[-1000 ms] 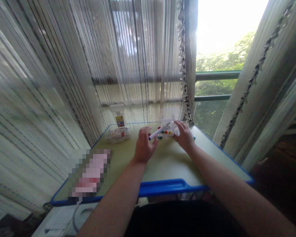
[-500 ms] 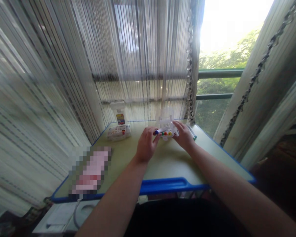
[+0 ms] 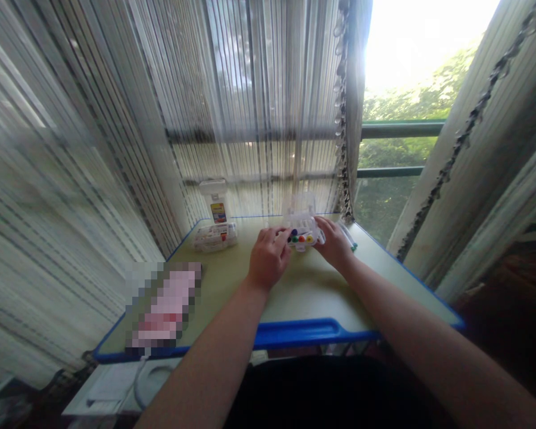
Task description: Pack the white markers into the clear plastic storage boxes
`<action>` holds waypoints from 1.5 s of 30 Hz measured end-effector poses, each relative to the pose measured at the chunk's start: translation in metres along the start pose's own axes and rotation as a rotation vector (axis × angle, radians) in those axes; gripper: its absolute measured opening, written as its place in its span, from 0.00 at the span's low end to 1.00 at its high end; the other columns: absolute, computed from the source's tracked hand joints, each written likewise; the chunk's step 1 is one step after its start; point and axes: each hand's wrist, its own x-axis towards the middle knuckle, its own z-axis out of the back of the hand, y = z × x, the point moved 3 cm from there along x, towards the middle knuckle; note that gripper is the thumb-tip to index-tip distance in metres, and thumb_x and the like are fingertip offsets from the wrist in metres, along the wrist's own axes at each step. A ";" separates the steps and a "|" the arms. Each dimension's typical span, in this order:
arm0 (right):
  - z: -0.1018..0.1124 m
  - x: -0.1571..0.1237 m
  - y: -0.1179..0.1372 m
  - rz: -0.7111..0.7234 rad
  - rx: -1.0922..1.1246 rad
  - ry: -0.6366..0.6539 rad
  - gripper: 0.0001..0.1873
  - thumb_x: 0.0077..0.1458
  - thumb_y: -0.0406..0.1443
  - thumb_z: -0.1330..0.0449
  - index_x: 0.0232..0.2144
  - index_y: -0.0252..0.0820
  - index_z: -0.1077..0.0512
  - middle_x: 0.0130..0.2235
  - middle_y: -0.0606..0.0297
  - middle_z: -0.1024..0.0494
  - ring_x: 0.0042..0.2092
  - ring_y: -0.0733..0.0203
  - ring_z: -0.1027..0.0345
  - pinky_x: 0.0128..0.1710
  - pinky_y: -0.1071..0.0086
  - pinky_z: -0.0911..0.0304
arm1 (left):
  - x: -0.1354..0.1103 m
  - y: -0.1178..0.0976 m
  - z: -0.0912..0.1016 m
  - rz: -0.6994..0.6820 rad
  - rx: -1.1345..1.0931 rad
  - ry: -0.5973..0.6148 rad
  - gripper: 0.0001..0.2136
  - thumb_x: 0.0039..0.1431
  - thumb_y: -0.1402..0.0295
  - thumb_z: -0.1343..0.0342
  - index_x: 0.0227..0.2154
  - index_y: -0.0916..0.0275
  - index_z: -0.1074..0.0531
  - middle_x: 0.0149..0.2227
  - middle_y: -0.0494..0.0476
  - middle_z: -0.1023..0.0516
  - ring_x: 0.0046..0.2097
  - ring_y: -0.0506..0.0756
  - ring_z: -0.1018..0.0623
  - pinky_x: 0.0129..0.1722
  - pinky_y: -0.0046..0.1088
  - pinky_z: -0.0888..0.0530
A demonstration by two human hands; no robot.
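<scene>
Two hands working at an open clear case (image 3: 304, 224) of markers, centre of frame, at or just above the worktop (image 3: 223, 277).
Case is looking light, stiff, slightly slick, hinge probably fragile; side walls are offering the best hold. Left hand (image 3: 269, 256) is laying fingers at its left end; can't tell if that grip is pinching or only pressing. Right hand (image 3: 333, 241) is apparently pinching the right edge. Capped markers (image 3: 302, 239) are showing coloured ends along the front, likely light, rigid, smooth, prone to rolling; mid-barrel suits best. Pixelated patch (image 3: 167, 307), lower left, is hiding something; raised lid (image 3: 299, 204) is fading into the curtain (image 3: 272, 119); left fingers are covering the case's end; barrels are blurring.
</scene>
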 end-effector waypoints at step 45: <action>0.003 0.003 0.014 0.073 -0.003 0.105 0.26 0.51 0.37 0.40 0.52 0.45 0.37 0.50 0.55 0.28 0.51 0.49 0.34 0.49 0.52 0.36 | 0.003 0.004 0.002 0.165 -0.065 0.005 0.15 0.50 0.81 0.52 0.40 0.64 0.29 0.37 0.59 0.26 0.41 0.58 0.31 0.45 0.38 0.30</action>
